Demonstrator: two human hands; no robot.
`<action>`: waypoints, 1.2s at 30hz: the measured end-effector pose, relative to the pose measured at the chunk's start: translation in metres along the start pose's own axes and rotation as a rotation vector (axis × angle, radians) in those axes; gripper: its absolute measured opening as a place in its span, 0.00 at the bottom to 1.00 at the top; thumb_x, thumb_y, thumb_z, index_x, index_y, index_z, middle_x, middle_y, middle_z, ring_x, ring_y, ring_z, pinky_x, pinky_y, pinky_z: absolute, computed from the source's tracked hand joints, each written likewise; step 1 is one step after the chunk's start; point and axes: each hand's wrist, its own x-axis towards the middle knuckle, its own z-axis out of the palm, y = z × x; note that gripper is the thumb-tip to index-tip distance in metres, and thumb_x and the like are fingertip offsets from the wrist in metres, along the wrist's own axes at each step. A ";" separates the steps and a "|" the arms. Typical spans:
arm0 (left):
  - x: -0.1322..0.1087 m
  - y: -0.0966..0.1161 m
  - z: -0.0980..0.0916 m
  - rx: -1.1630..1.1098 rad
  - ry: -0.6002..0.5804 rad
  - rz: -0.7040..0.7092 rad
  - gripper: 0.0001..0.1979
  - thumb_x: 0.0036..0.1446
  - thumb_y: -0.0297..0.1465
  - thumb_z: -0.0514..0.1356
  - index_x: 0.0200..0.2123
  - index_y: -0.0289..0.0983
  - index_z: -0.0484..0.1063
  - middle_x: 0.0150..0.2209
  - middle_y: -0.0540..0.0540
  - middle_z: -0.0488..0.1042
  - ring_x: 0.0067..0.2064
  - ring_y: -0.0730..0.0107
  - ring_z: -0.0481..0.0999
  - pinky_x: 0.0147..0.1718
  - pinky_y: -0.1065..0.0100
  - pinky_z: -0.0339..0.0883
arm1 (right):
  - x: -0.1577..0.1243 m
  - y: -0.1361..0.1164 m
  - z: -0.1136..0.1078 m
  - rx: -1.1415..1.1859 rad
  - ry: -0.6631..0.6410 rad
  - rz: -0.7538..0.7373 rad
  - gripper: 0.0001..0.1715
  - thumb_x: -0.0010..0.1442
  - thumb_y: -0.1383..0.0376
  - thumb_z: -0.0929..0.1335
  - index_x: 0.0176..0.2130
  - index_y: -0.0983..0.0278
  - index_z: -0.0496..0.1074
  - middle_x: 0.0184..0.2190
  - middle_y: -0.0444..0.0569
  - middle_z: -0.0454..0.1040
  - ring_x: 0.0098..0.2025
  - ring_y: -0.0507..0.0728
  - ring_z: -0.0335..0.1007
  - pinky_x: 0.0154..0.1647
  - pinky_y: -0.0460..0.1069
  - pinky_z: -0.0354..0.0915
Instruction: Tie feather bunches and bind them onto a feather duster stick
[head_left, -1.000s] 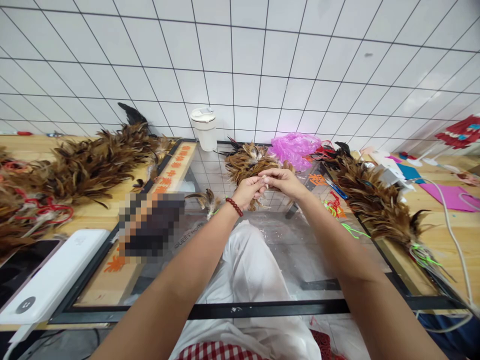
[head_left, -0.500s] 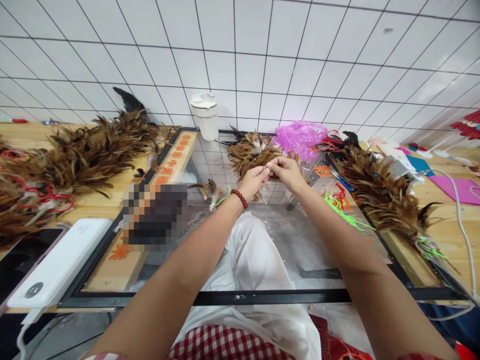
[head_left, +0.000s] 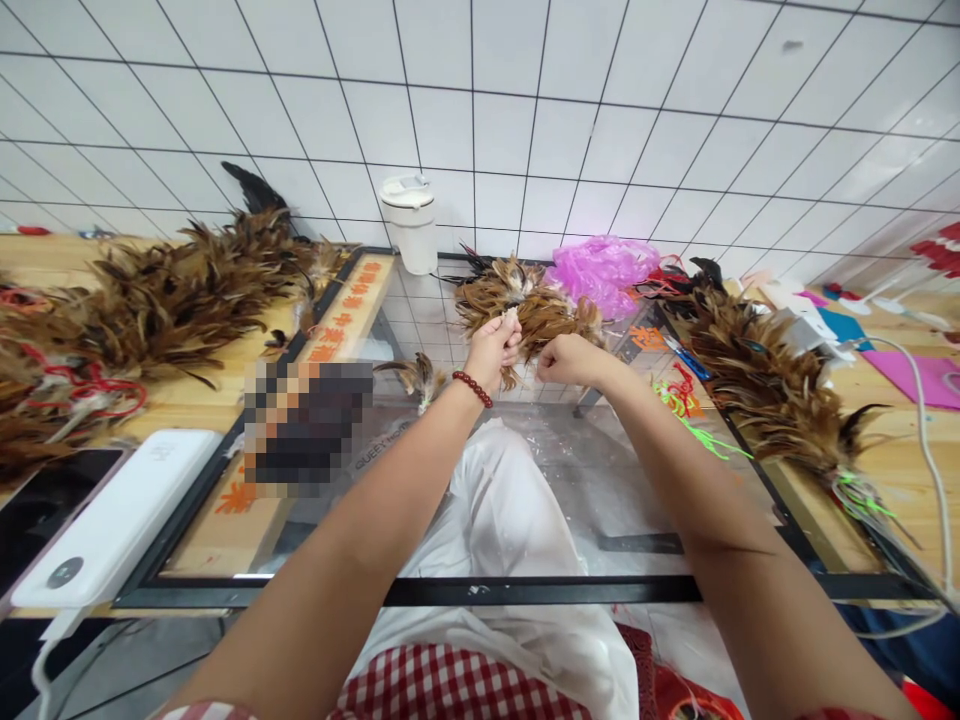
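Observation:
My left hand [head_left: 493,350], with a dark red bead bracelet on its wrist, is closed in a pinch on feathers; a pale tip shows above the thumb and brown plumes below the fingers. Just to its right, my right hand [head_left: 568,360] is also closed, its fingers curled down; anything in them is hidden. The two hands are apart. Behind them lies a pile of brown feathers [head_left: 499,295] on the glass tabletop [head_left: 600,480]. A small feather tuft [head_left: 421,378] rests left of my left wrist.
White cup [head_left: 411,228] and pink plastic bag [head_left: 604,272] stand by the tiled wall. Feather bundles lie left [head_left: 187,290] and right [head_left: 772,375]. Green cords [head_left: 701,432] and scissors [head_left: 688,358] are right; a white power bank [head_left: 120,520] is left.
My hands were together at the fingertips and have parted. The left has turned upward and moved slightly left; the right has curled and dropped a little.

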 end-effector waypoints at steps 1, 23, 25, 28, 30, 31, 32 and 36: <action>0.000 0.000 0.001 0.010 0.000 -0.004 0.14 0.57 0.36 0.60 0.26 0.34 0.62 0.17 0.58 0.56 0.14 0.87 0.48 0.13 0.80 0.41 | 0.000 -0.001 0.000 -0.006 -0.021 -0.041 0.08 0.50 0.68 0.67 0.28 0.67 0.77 0.24 0.46 0.74 0.26 0.50 0.63 0.26 0.44 0.53; -0.003 -0.011 0.008 0.299 -0.099 0.044 0.11 0.55 0.32 0.61 0.25 0.32 0.69 0.16 0.55 0.60 0.16 0.84 0.54 0.16 0.77 0.43 | -0.010 0.008 -0.017 0.234 0.546 -0.187 0.19 0.52 0.73 0.64 0.44 0.63 0.74 0.34 0.47 0.79 0.36 0.56 0.73 0.39 0.48 0.63; -0.003 -0.011 0.008 0.298 -0.121 0.040 0.10 0.56 0.31 0.61 0.26 0.32 0.70 0.16 0.55 0.60 0.17 0.84 0.53 0.16 0.77 0.43 | -0.009 0.010 -0.017 0.262 0.571 -0.164 0.22 0.52 0.72 0.65 0.48 0.64 0.72 0.33 0.47 0.79 0.36 0.56 0.73 0.40 0.49 0.64; -0.003 -0.011 0.008 0.286 -0.115 0.069 0.10 0.57 0.31 0.60 0.25 0.32 0.70 0.17 0.54 0.62 0.17 0.84 0.56 0.17 0.77 0.46 | -0.007 0.013 -0.017 0.240 0.599 -0.161 0.20 0.56 0.69 0.65 0.49 0.66 0.73 0.36 0.51 0.78 0.38 0.58 0.73 0.43 0.51 0.65; -0.002 -0.011 0.008 0.271 -0.092 0.126 0.10 0.56 0.30 0.60 0.25 0.32 0.71 0.20 0.52 0.67 0.21 0.82 0.62 0.21 0.78 0.54 | -0.006 0.014 -0.017 0.194 0.590 -0.241 0.19 0.59 0.68 0.63 0.48 0.66 0.74 0.43 0.54 0.76 0.44 0.59 0.72 0.48 0.52 0.64; -0.002 -0.011 0.008 0.258 -0.080 0.162 0.10 0.56 0.30 0.61 0.24 0.32 0.71 0.22 0.51 0.69 0.25 0.81 0.66 0.25 0.78 0.58 | -0.006 0.014 -0.017 0.176 0.581 -0.296 0.20 0.60 0.69 0.61 0.49 0.66 0.74 0.46 0.55 0.75 0.47 0.59 0.71 0.50 0.52 0.64; -0.001 -0.011 0.008 0.240 -0.076 0.195 0.10 0.56 0.30 0.61 0.24 0.32 0.71 0.25 0.49 0.71 0.28 0.79 0.69 0.30 0.77 0.61 | -0.006 0.013 -0.016 0.166 0.575 -0.345 0.21 0.60 0.69 0.60 0.50 0.65 0.74 0.49 0.55 0.73 0.50 0.59 0.69 0.51 0.52 0.63; -0.001 -0.009 0.012 0.185 -0.107 0.230 0.10 0.57 0.30 0.60 0.24 0.33 0.71 0.24 0.49 0.71 0.30 0.78 0.69 0.37 0.74 0.64 | -0.007 0.009 -0.016 0.146 0.578 -0.404 0.24 0.62 0.69 0.58 0.54 0.67 0.71 0.52 0.57 0.71 0.52 0.59 0.67 0.52 0.51 0.63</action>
